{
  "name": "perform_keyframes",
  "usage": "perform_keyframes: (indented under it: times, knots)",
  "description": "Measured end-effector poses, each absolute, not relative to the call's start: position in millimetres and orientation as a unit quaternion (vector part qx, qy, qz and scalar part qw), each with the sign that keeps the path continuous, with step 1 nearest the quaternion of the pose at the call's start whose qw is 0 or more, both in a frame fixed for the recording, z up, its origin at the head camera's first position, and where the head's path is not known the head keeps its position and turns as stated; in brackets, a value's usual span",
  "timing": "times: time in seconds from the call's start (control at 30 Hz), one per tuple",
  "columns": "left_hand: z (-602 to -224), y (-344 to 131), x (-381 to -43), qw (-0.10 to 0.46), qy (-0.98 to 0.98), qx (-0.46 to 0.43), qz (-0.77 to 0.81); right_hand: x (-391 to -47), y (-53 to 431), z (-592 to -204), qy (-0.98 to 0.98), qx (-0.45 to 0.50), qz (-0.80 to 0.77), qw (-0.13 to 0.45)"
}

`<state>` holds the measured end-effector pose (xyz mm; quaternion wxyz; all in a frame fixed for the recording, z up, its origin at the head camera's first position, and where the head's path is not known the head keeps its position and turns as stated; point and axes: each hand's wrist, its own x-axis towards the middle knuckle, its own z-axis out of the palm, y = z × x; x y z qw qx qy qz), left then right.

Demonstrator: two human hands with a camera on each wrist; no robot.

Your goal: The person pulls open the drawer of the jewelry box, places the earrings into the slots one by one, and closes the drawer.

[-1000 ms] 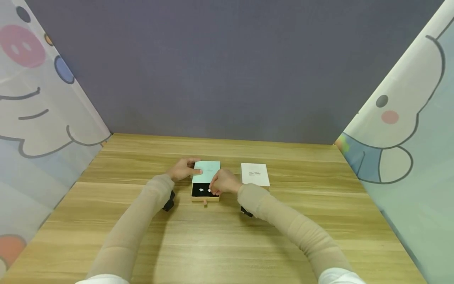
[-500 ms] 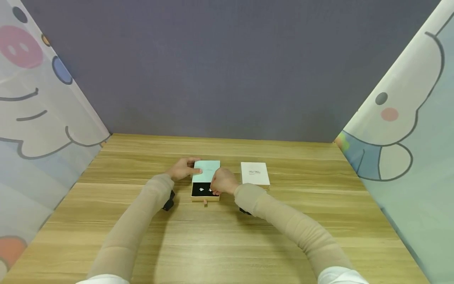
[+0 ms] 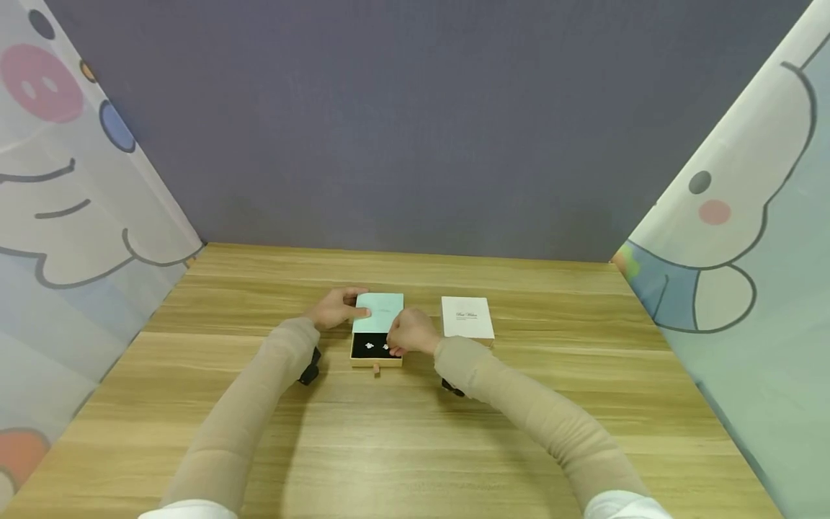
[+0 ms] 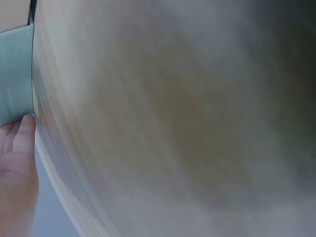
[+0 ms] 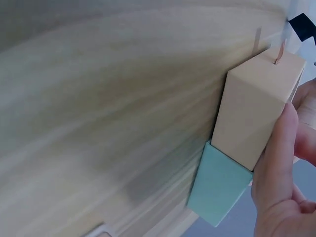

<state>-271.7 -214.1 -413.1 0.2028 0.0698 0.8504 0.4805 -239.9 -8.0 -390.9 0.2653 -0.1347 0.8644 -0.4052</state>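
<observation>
A small jewelry box has a mint-green sleeve [image 3: 380, 311] and a peach drawer [image 5: 249, 108] pulled out toward the front, with a pull tab [image 3: 376, 370]. Inside the drawer, a black insert [image 3: 359, 350] bears two small silvery earrings, the left earring [image 3: 369, 345] and the right earring [image 3: 385, 347]. My left hand [image 3: 333, 308] grips the sleeve from its left side, thumb on top and fingers at the back edge. My right hand [image 3: 413, 331] reaches over the drawer's right edge, its curled fingertips pinching at the right earring. The right palm is hidden in the head view.
To the right stands a white box [image 3: 465, 317] with dark script on its lid, close beside my right wrist. All of this is on a wooden table [image 3: 363, 447]. A dark grey panel [image 3: 415, 130] rises behind the table's back edge, with cartoon-printed sheets on both sides.
My right fingertips have shifted slightly to the right at the earring, so more of it shows. The left hand keeps its grip on the sleeve.
</observation>
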Motion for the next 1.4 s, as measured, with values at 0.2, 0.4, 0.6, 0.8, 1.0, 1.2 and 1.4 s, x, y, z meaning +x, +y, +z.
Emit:
perform_keyframes:
  times: [0.2,0.4,0.6,0.8,1.0,1.2,1.4]
  knots:
    - [-418,-216,-275,0.197,0.856,0.067,0.473,-239,-3,-396,0.83,-0.106,-0.473,0.275]
    - [-421,-217,-276,0.197,0.854,0.063,0.478,-233,5,-400,0.805,-0.115,-0.517,0.267]
    - [-424,-217,-276,0.197,0.855,0.067,0.476,-230,9,-404,0.778,-0.117,-0.554,0.271]
    - [-424,-218,-277,0.195,0.856,0.066,0.474,-221,11,-402,0.762,-0.118,-0.579,0.265]
    - [-422,-217,-276,0.2,0.862,0.064,0.462,-206,14,-403,0.728,-0.075,-0.625,0.272]
    - [-421,-217,-276,0.197,0.861,0.067,0.465,-191,17,-405,0.71,-0.05,-0.633,0.304]
    - [-421,-218,-278,0.202,0.862,0.064,0.46,-180,16,-410,0.722,-0.074,-0.617,0.305]
